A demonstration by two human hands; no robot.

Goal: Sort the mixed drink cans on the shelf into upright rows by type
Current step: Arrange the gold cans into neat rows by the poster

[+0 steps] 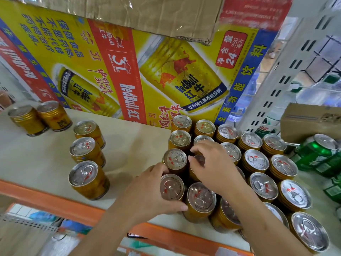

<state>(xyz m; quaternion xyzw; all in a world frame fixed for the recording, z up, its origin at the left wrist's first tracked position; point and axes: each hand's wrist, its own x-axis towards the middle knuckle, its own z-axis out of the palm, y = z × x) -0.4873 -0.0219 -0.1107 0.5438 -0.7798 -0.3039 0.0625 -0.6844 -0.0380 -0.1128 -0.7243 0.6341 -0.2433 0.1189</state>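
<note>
We're squaring up the gold block (263, 186) on the shelf (46, 159): left hand (147, 193) curls round the corner can (172, 187), right hand (212, 163) pinches the next can (199, 160) behind (mostly hidden). Next, we judge: nudge both flush, then fetch the strays (88, 180). We count about twenty blocked, five strays leftward, at least two green cans (317, 152) far right.

This is a shop. A retail shelf (129, 148) with an orange front edge and a slotted white upright (295, 61) carries many gold cans (255, 160). A printed 24-can carton (166, 76) stands behind, with green cans (311, 154) at the right.
</note>
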